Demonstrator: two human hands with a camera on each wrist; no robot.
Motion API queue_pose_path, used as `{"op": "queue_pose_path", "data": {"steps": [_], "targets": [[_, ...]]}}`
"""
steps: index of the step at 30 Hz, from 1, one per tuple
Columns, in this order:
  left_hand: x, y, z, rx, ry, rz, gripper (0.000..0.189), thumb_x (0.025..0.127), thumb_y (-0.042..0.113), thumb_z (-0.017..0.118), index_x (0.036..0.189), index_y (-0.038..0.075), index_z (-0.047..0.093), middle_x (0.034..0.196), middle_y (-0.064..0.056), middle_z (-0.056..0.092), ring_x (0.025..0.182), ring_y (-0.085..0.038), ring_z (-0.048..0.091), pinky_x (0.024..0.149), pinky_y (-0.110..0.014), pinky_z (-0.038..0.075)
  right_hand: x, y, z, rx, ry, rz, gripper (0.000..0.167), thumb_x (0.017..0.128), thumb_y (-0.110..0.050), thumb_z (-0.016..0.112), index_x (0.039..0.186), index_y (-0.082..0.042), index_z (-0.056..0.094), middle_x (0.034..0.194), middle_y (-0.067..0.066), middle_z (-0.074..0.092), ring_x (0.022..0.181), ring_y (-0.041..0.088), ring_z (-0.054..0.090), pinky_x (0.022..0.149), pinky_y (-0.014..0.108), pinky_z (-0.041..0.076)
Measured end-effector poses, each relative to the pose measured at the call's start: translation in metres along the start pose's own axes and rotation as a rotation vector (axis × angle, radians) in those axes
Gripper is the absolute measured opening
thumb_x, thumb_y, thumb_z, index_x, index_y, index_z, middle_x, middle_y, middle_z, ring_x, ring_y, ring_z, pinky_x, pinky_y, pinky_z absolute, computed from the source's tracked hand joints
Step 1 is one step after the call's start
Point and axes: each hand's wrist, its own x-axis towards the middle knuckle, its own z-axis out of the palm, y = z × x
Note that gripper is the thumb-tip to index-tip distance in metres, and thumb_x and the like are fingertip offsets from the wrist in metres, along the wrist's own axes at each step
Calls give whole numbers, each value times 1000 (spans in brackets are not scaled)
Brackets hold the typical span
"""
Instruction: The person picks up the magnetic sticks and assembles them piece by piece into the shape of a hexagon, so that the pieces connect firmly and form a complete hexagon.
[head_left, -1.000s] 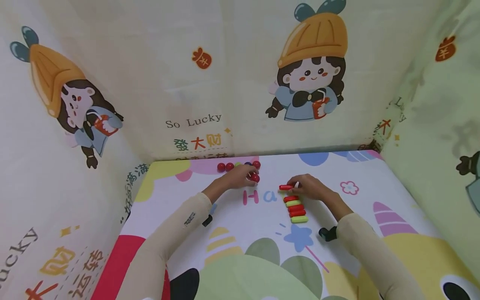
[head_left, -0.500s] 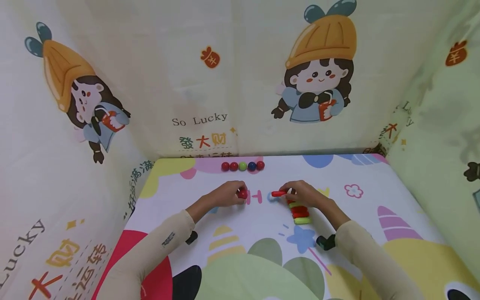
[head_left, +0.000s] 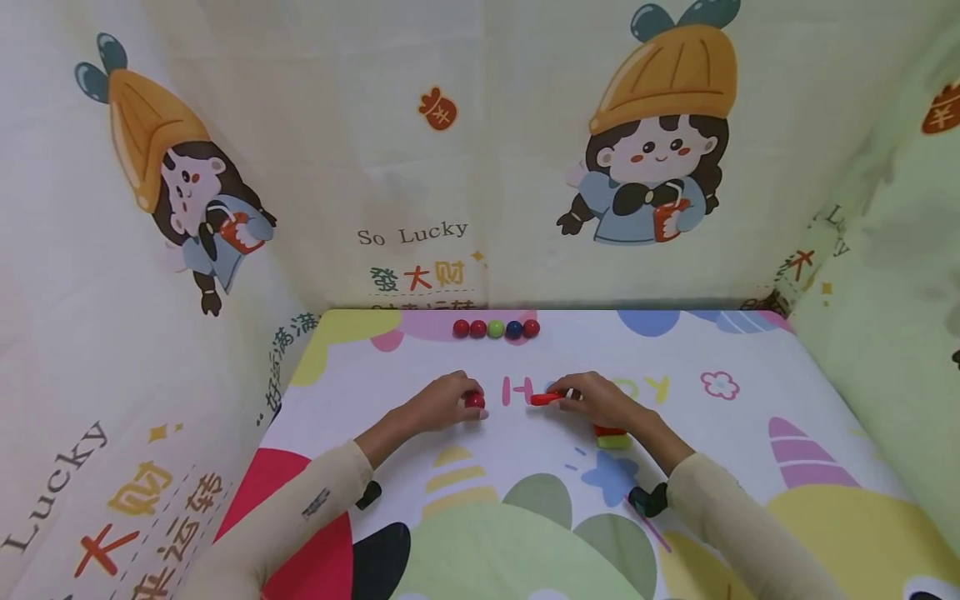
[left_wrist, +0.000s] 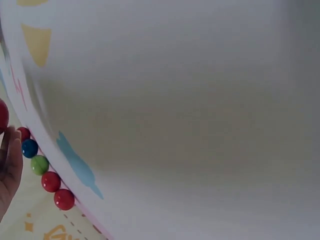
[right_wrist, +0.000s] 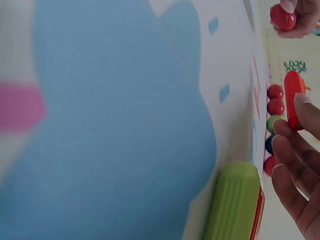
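Note:
My left hand [head_left: 438,404] pinches a red ball [head_left: 474,400] between thumb and fingers above the table's middle. To its right, my right hand [head_left: 600,398] holds a red oblong stick [head_left: 547,400] by one end. In the right wrist view, thumb and index finger pinch that stick while the other fingers stay loosely bent. Under the right hand and forearm lies a column of red and green sticks, mostly hidden; the green stick [head_left: 613,442] at its near end shows. In the left wrist view only part of the left hand [left_wrist: 11,167] appears at the edge.
Along the table's far edge runs a row of several balls: red, a green ball [head_left: 496,329], a dark blue ball [head_left: 513,329] and red again. The printed tablecloth [head_left: 420,358] meets a cartoon-patterned cloth wall [head_left: 517,183] behind; similar cloth hangs at both sides.
The left hand has come from the row of balls toward me and left, carrying the red ball. The right hand has moved the red stick away from the column's far end, leftward and nearer.

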Motion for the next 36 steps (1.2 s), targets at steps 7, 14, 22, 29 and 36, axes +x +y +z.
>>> {"op": "queue_pose_path", "data": {"steps": [7,14,22,29,36], "targets": [[-10,-5,7,48,58,5,39,86,20,80,120,7,66,107,-6,63,95,-16,58,82,-28,56,8,-10,12,27,12,7,33,90,-15,75,123,-9,72,113,7,74,88,13,62,75,20,52],[-17,-12,16,54,83,-43,37,84,31,83,112,12,69,102,-2,64,91,-14,57,79,-27,54,25,-20,23,38,1,-33,34,89,-15,76,122,-7,72,108,7,74,80,9,60,71,18,52],[-24,-15,22,68,106,-78,36,85,27,81,115,12,69,104,-3,64,93,-14,58,82,-29,56,40,-39,37,28,-20,-14,32,89,-15,76,121,-12,73,106,1,73,80,8,59,71,19,51],[-27,-17,23,55,118,-80,37,84,24,83,114,9,68,102,-4,64,91,-16,57,82,-31,56,50,-48,45,29,-27,-19,28,91,-15,74,119,-13,74,105,1,74,87,10,62,77,20,53],[-30,-21,24,36,138,-117,37,85,30,82,114,9,70,95,-1,63,83,-13,56,75,-27,52,61,-51,54,93,-52,-35,26,91,-14,74,117,-12,75,107,1,75,82,10,60,74,19,52]]}}
